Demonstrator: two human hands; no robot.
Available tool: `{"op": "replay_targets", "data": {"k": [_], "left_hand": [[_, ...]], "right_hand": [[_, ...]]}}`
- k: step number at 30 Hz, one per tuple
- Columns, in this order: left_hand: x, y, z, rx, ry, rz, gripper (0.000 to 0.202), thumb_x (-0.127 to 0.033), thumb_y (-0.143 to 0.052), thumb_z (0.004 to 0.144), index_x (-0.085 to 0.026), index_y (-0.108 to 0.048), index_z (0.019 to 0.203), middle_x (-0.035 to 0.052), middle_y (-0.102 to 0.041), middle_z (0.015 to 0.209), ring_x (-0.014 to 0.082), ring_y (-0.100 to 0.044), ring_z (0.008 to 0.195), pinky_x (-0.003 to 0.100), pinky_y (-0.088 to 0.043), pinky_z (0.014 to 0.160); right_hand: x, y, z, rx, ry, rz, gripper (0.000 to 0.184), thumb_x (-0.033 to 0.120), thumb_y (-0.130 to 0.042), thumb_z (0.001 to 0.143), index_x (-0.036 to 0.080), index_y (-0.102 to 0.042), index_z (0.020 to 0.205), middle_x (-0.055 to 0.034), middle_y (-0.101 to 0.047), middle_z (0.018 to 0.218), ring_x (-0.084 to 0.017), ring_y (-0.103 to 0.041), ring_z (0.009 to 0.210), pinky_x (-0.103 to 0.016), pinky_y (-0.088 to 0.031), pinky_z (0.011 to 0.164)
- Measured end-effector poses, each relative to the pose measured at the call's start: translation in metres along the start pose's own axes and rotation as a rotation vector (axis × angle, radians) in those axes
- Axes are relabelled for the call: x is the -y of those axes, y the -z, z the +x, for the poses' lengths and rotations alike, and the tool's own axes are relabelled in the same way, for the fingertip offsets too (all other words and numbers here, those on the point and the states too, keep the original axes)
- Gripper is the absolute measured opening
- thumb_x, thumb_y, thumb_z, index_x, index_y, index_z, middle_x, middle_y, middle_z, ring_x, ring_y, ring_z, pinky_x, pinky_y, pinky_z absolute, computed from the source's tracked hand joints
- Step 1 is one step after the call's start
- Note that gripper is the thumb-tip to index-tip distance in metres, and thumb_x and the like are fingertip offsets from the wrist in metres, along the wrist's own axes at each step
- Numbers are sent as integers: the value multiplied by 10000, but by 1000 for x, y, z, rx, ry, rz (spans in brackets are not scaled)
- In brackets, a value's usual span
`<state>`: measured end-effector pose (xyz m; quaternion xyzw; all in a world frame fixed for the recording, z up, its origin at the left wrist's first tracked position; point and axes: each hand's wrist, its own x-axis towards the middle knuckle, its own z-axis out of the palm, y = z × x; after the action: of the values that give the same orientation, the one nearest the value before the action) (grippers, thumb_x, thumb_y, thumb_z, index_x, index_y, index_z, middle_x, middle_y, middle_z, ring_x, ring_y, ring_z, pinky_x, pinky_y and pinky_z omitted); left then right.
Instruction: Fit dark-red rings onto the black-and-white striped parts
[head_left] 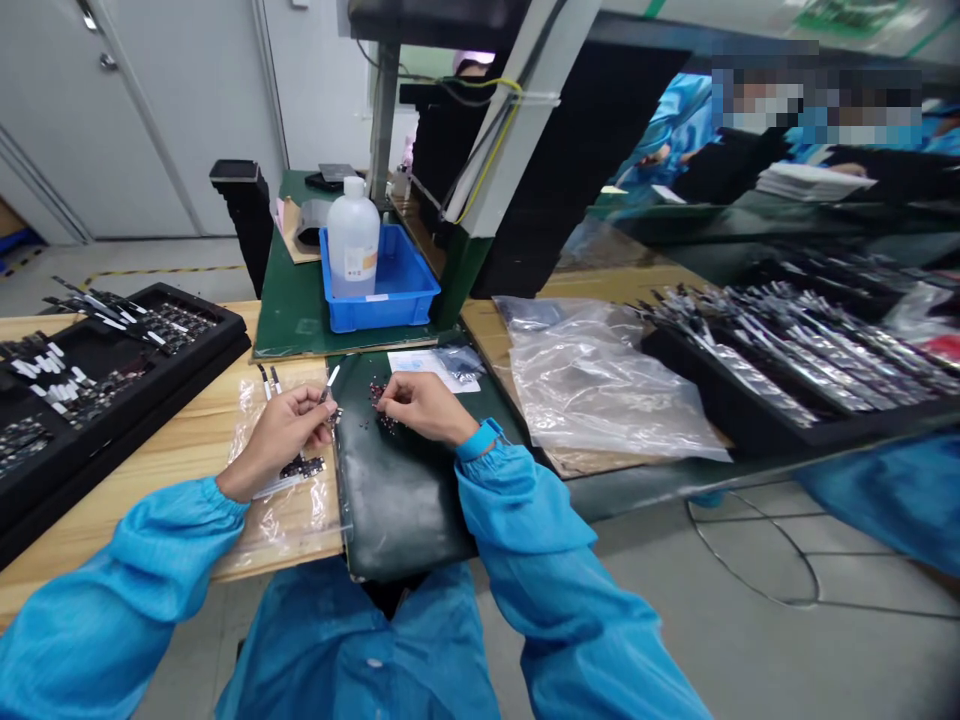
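Pinched in my left hand [291, 430] is a small circuit board with a white-and-black flexible strip [330, 382] pointing up. Beneath that hand, more such boards [304, 467] lie on a clear plastic bag [247, 430] on the wooden table. My right hand [424, 402], thumb and fingertips together, is at a scatter of tiny dark-red parts [381, 405] on the green mat [405, 500]. Whether a part sits between those fingertips is too small to see. A white paper label [427, 368] lies just behind the right hand.
Black foam trays [150, 400] of strip boards stand at left. A blue bin [382, 312] holds a white bottle [355, 240]. Clear bags [600, 380] and a black tray of silvery strips [750, 350] lie right of the green-based post [465, 270]. Co-workers in blue sit beyond.
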<state>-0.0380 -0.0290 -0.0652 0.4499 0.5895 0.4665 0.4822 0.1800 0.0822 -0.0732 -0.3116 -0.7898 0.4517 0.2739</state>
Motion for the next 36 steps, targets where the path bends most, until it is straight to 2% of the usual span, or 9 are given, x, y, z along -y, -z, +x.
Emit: {"op": "replay_targets", "data": {"k": [5,9,15,18,20,25,30,34,36], "left_hand": [[-1,-3,-2,-7,-7,-25,407,-499,-781,754,-149,-633,899,4,-649,624,125,-620,529,210,-474,496],[-2,-6,-1,-15,7,-75,433,-470,-800,730,-150,-601,943,-3,-650,679,126,-644,557,217,-511,521],[2,-8,-3,-57,-60,-124,558,-418,-779,763,-223,-479,1191,-41,-651,738,156,-692,595,262,-563,564],[5,-8,-5,-18,-87,-6,321,-407,-699,830,-179,-606,1036,6,-675,696,153,-679,584,251,-544,565],[7,-8,-6,23,-76,58,248,-389,-651,858,-151,-673,926,39,-686,662,151,-667,578,243,-529,563],[7,-8,-7,31,-61,39,301,-436,-652,851,-146,-723,882,58,-706,655,166,-661,559,262,-530,560],[5,-9,-8,9,-138,193,314,-474,-704,829,-165,-737,782,32,-675,615,146,-610,528,235,-458,509],[2,-10,-7,-13,-101,93,360,-522,-701,822,-165,-745,813,24,-654,577,135,-578,497,233,-439,490],[-1,-10,-7,-31,-88,42,377,-541,-711,806,-165,-735,786,24,-649,563,130,-570,489,230,-432,487]], "right_hand": [[2,0,-3,36,-19,-10,71,204,-697,744,160,-675,692,-22,-699,674,-131,-619,619,-233,-470,575],[12,0,-6,75,-93,148,119,265,-704,768,157,-675,725,-19,-695,676,-110,-586,532,-215,-428,475],[20,-10,-6,117,-48,230,267,421,-709,823,155,-702,814,11,-628,629,-97,-563,503,-212,-419,470],[23,-17,-6,96,-6,204,266,429,-685,855,164,-706,858,12,-630,640,-98,-561,507,-220,-422,496],[25,-19,-7,72,10,178,236,405,-670,874,170,-703,868,20,-613,614,-100,-556,502,-225,-413,505],[28,-20,-8,16,21,132,204,380,-660,886,180,-691,856,36,-573,573,-106,-542,497,-232,-401,511],[27,-22,-7,15,14,176,225,401,-676,877,179,-714,867,36,-575,555,-102,-533,484,-232,-408,503],[28,-27,-6,-66,-45,358,323,453,-685,860,187,-716,1039,-10,-684,728,-107,-577,504,-230,-443,451],[29,-30,-5,-88,-79,421,351,457,-729,817,184,-712,1038,-22,-703,776,-110,-588,518,-227,-453,432]]}}
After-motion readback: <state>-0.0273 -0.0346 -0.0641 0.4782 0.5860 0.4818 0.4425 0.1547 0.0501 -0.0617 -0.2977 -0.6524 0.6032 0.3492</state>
